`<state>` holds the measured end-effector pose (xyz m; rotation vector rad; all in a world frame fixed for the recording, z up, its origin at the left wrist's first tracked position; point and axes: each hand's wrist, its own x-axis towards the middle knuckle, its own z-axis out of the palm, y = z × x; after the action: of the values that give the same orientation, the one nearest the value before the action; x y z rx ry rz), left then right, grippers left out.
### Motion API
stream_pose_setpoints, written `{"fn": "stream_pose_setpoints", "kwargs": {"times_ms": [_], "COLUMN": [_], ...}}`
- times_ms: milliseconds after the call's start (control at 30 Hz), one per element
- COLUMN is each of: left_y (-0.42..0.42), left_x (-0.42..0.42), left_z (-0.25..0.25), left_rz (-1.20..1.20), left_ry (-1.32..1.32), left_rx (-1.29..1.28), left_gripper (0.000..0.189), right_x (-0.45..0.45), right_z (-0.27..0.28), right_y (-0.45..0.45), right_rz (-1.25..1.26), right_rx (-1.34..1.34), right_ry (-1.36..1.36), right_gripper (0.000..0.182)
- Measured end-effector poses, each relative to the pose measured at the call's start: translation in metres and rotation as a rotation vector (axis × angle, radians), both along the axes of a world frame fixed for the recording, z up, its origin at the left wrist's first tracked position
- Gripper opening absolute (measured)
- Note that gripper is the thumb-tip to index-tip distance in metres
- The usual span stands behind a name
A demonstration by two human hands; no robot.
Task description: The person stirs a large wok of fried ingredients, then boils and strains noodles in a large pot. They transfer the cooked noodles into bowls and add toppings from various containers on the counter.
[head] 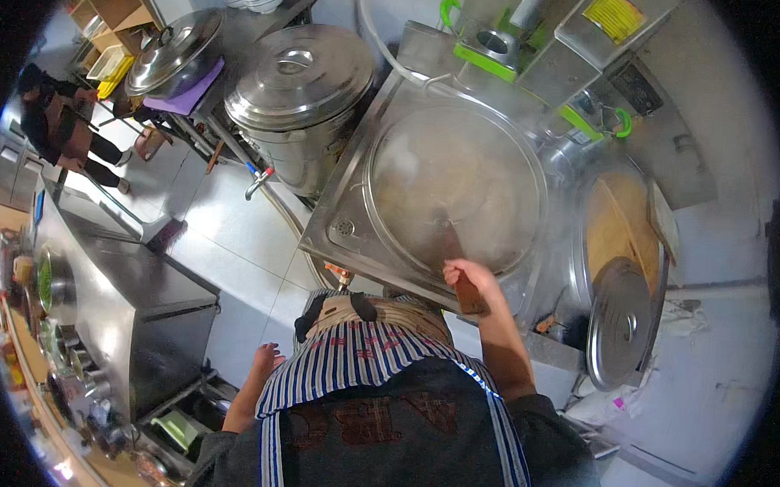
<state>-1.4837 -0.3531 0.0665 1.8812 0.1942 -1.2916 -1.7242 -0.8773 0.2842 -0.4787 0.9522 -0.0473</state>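
Observation:
A large round steaming vat [456,188] is set in a stainless steel stove top, its contents blurred by steam. My right hand [471,278] is at the vat's near rim, closed around a brown, flat-looking paddle or handle [453,242] that reaches into the vat. What the far end of it looks like is hidden by the steam. My left hand [269,357] hangs low beside my striped apron [360,352], away from the stove, with nothing visible in it and the fingers apart.
A tall lidded steel pot [299,79] stands left of the stove. Right of it are a wide basin [622,232] and a leaning metal lid [621,325]. A steel counter [138,267] is at left; beyond it another person [69,126] holds a broom [158,229].

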Motion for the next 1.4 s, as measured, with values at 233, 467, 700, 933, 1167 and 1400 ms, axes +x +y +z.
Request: {"fn": "stream_pose_setpoints", "kwargs": {"times_ms": [233, 467, 700, 933, 1167, 1400], "left_y": [0.01, 0.015, -0.026, 0.035, -0.022, -0.056], "left_x": [0.004, -0.01, -0.029, -0.057, -0.042, -0.02], "left_z": [-0.037, -0.063, -0.021, -0.101, -0.043, -0.021], "left_rz": [-0.234, -0.214, -0.782, -0.687, -0.037, 0.101], "left_ry": [-0.063, -0.182, -0.547, -0.573, -0.017, 0.149], "left_rx": [-0.013, -0.144, 0.003, 0.113, 0.222, 0.167], "left_gripper": [0.024, 0.022, 0.03, 0.025, 0.026, 0.029], "right_x": [-0.066, -0.069, -0.05, -0.034, -0.094, -0.134], "right_z": [0.056, 0.024, -0.059, -0.012, 0.033, 0.096], "right_y": [0.06, -0.007, -0.055, -0.018, -0.007, -0.04], "right_rz": [-0.389, -0.564, -0.166, 0.025, 0.228, 0.411], "right_rx": [0.579, 0.662, 0.177, -0.31, -0.436, -0.488], "right_ry": [-0.319, -0.432, -0.099, 0.104, 0.238, 0.634], "right_gripper": [0.022, 0.015, 0.01, 0.014, 0.009, 0.031]}}
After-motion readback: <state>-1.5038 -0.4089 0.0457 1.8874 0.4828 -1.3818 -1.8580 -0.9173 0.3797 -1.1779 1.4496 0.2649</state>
